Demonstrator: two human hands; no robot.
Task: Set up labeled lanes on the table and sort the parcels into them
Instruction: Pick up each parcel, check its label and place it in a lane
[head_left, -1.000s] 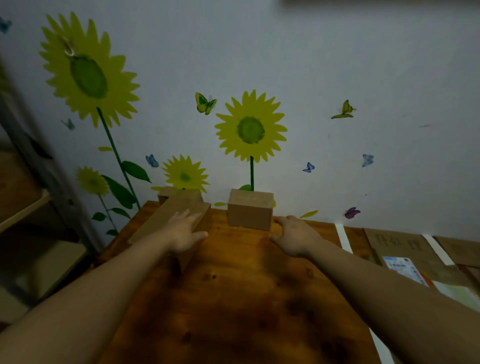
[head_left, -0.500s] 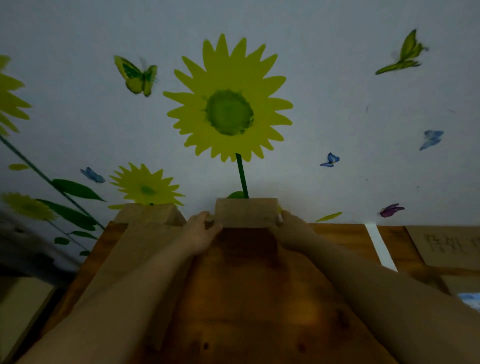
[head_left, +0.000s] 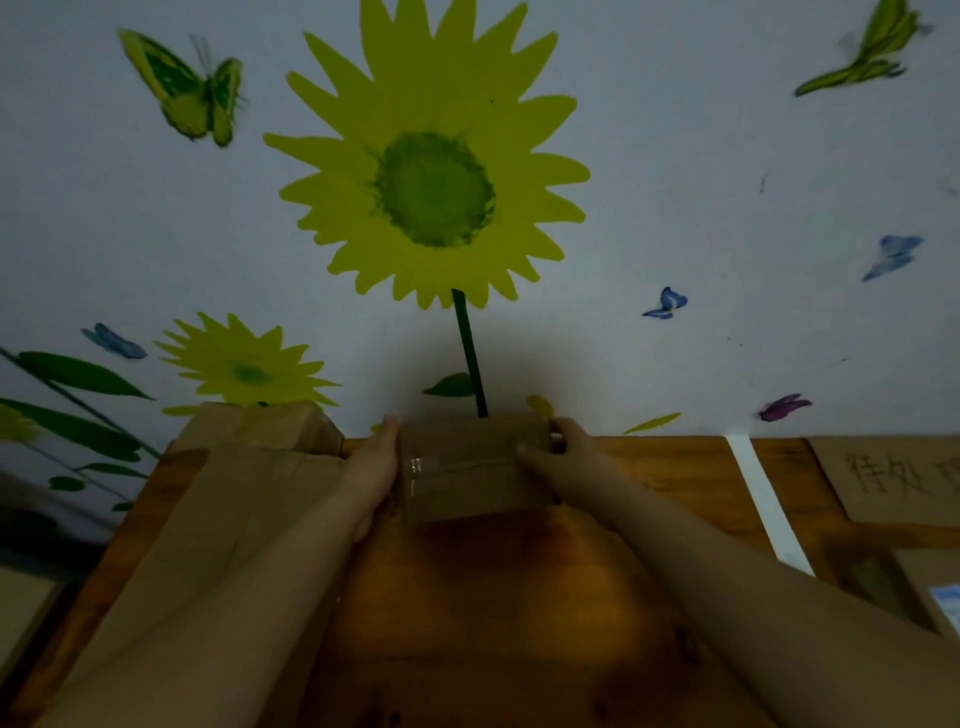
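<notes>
A small brown cardboard parcel (head_left: 467, 467) with clear tape across its top sits between my hands at the far edge of the wooden table (head_left: 493, 597), against the wall. My left hand (head_left: 371, 467) presses flat against the parcel's left side with its fingers straight. My right hand (head_left: 566, 457) grips the right side, thumb over the top and fingers curled round the far corner. A white tape strip (head_left: 763, 499) marks a lane line to the right. Beyond it lies a cardboard lane label (head_left: 893, 478) with handwriting.
A long cardboard parcel (head_left: 244, 499) lies along the table's left edge, just left of my left forearm. Another parcel with a white and blue label (head_left: 945, 603) shows at the right border. The wall with sunflower stickers stands directly behind the table.
Both hands have gone from the tabletop to the small parcel's sides and taken hold of it. Its taped top now faces me. My head has moved closer to the wall.
</notes>
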